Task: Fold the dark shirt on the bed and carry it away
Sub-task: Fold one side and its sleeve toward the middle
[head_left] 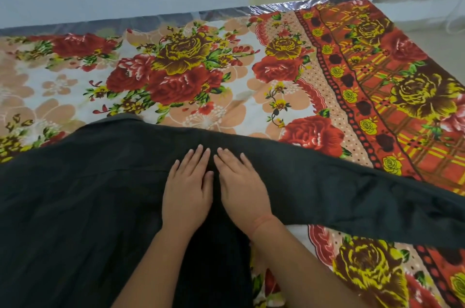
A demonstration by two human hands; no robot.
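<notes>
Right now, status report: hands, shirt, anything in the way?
Left hand and right hand flat on shirt, side by side. Shirt spread on bed, sleeve out right. Nothing seen in the way.

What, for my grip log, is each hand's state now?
Left hand: open, fingers straight, pressing the dark shirt.
Right hand: open, pressing the same shirt.

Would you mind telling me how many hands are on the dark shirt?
2. The left hand lies flat on the shirt near its middle; the right hand lies flat right beside it. Both are fully in view, so none is hidden.
</notes>
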